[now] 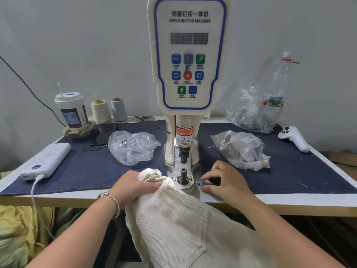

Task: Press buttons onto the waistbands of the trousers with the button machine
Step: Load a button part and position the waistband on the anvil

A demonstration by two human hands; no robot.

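Cream ribbed-twill trousers (pixel 173 225) fill the lower centre of the frame, a back pocket facing up, the cloth draped off the front edge of the white-edged work table (pixel 289 200) and rising to the base of the cream servo button machine (pixel 188 55). The left hand (pixel 133 187), with a thin silver bangle (pixel 114 202) at the wrist, has its fingers curled round a bunched fold of the waistband, gripping it just left of the dark lower die post (pixel 183 176). The right hand (pixel 227 180) sits just right of the die, its fingers bent over something small and dark on the machine's base; whether it pinches a button cannot be told.

No button shows on the visible cloth, and the waistband lies beside the die, not over it, so the press for this pair looks not yet made: loading, placing and pressing seem to remain.

For room, the gap between the upper punch (pixel 183 154) and the die is narrow, and both hands are near it. At mid-frame left a crumpled clear plastic bag (pixel 131 147) and at right a clear bag of small dark parts (pixel 239 149) lie on the dark blue cloth mat (pixel 87 171), leaving open mat between them and the hands. A white power bank (pixel 46 161) lies at far left, well apart.
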